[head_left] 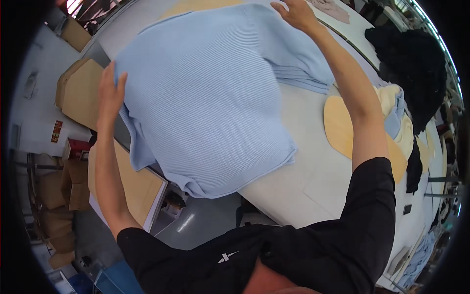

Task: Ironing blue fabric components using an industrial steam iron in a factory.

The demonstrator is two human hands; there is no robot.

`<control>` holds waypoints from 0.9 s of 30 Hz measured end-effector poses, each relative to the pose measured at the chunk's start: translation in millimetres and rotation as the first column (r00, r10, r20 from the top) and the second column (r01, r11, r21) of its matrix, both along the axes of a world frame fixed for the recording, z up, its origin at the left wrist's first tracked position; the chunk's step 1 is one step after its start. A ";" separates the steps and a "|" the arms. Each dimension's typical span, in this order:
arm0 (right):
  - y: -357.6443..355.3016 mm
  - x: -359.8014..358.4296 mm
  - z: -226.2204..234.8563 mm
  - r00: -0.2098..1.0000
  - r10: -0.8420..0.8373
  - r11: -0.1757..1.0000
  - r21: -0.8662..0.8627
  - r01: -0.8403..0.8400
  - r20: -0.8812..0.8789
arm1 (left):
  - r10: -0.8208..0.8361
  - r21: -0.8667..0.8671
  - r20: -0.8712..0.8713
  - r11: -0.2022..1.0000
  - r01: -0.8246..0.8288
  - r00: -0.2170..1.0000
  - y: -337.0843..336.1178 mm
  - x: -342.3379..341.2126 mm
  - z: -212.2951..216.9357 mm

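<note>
A light blue ribbed knit sweater (210,98) lies spread over the pale table, with its lower edge and left side hanging past the table's near edge. One sleeve (298,63) runs out to the right, its cuff folded in creases. At the sweater's left edge is my left hand (111,95), thumb and fingers apart. My right hand (297,15) hovers by the far right shoulder, fingers spread and nothing seen in them; part of it is cut off by the picture's top.
A tan flat board (338,125) with rounded ends lies right of the sweater, partly behind my right forearm. Beyond it are a pile of cream and blue knitwear (391,105) and a black garment heap (411,68). Cardboard boxes (73,183) stand at left, below table height.
</note>
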State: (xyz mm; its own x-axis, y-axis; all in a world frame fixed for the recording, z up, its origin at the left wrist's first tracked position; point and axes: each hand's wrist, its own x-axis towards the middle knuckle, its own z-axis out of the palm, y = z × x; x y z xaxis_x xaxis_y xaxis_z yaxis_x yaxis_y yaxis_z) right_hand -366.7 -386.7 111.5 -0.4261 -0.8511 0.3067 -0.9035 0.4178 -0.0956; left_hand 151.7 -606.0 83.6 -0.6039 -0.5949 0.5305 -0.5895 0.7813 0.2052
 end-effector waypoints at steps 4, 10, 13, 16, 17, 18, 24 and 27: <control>220.0 -71.5 -197.3 0.861 -0.263 0.938 -0.323 0.123 -0.436 | -0.003 0.246 0.530 0.957 -0.150 0.848 123.1 -45.2 -113.4; 501.0 120.2 -312.3 0.940 -0.328 0.929 0.150 0.339 -0.094 | -0.640 0.316 0.137 0.751 0.579 0.756 304.2 -174.7 -162.4; 563.4 175.4 -271.8 0.954 -0.293 0.948 0.146 0.281 0.063 | -0.880 0.492 0.100 0.449 0.746 0.464 414.1 -225.9 -195.0; 609.3 132.3 -263.8 0.916 -0.300 0.954 0.080 0.289 0.267 | -0.865 0.489 0.129 0.481 0.728 0.485 483.2 -289.2 -263.4; 613.0 106.0 -247.6 0.863 -0.363 0.915 -0.038 0.401 0.352 | -0.888 0.486 0.123 0.442 0.754 0.442 495.6 -306.5 -280.8; 613.6 72.6 -229.2 0.808 -0.391 0.855 -0.151 0.496 0.442 | -0.848 0.370 0.140 0.523 0.768 0.511 502.2 -321.2 -298.1; 640.2 -179.8 -232.6 0.822 -0.570 0.809 -0.178 0.560 -0.006 | -0.801 0.197 0.100 0.597 0.778 0.590 535.1 -353.1 -290.5; 656.2 -211.3 -247.2 0.594 -0.720 0.550 0.227 0.804 -0.358 | -0.809 0.349 -0.177 0.481 0.804 0.561 496.0 -363.0 -272.0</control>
